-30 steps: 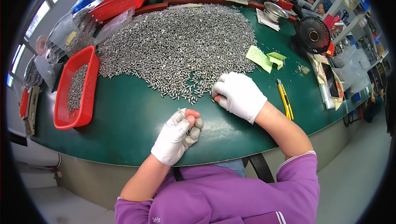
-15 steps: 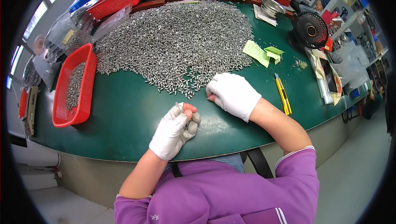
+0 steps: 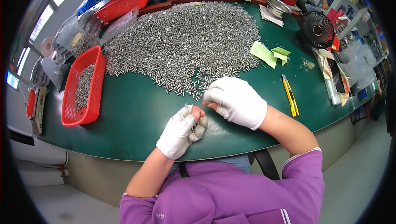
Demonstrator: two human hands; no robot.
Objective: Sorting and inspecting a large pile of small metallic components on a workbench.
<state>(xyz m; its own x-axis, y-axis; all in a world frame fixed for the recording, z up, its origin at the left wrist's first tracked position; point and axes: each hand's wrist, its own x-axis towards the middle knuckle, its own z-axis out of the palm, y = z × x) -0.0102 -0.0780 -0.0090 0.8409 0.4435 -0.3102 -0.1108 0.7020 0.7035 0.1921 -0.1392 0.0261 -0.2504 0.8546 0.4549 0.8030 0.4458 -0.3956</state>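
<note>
A wide heap of small silvery metal pins (image 3: 181, 42) covers the middle of the green table. Just in front of it, my left hand (image 3: 180, 132), in a white glove with bare thumb and finger ends, is curled closed. Small metal pins show between its fingers, partly hidden by them. My right hand (image 3: 239, 103), gloved the same way, is pinched, its fingertips just above and beside those of the left. Whatever the right fingertips hold is too small or hidden to make out.
A red perforated basket (image 3: 97, 88) with pins inside stands at the left, near plastic bags of pins. To the right lie a yellow box cutter (image 3: 291, 96), green paper slips (image 3: 264, 54) and a phone (image 3: 336, 75). A black fan (image 3: 317, 30) stands behind them.
My right hand has come down from the heap's front edge toward my left fingertips, narrowing the gap. My left hand stays closed. The whole view has shifted slightly.
</note>
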